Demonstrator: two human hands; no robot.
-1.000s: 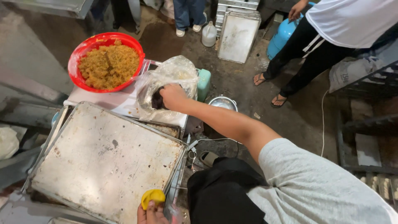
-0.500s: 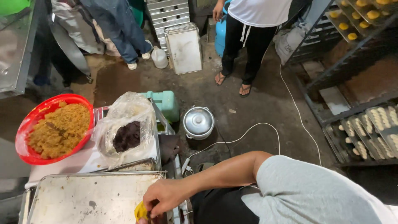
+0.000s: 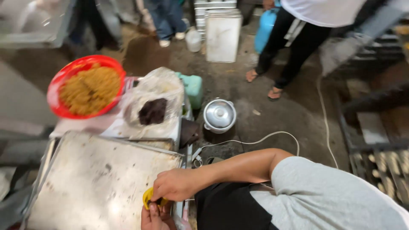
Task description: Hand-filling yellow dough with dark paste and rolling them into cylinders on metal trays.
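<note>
At the bottom centre of the frame the right hand (image 3: 177,184), reaching in from the right on a bare forearm, curls its fingers down onto a small yellow curved plastic piece (image 3: 148,197), pinching it. The left hand (image 3: 154,218) comes up from the bottom edge, cupped under the same yellow piece; whether its fingers grip it I cannot tell. Both hands sit at the lower right corner of a large scuffed rectangular metal baking tray (image 3: 93,183). Above it, mid-left, lies a clear plastic bag holding a dark brown lump (image 3: 152,111). Upper left stands a round red plastic bowl of golden crumbs (image 3: 87,87). On the floor at centre is a small lidded steel pot (image 3: 219,115).
</note>
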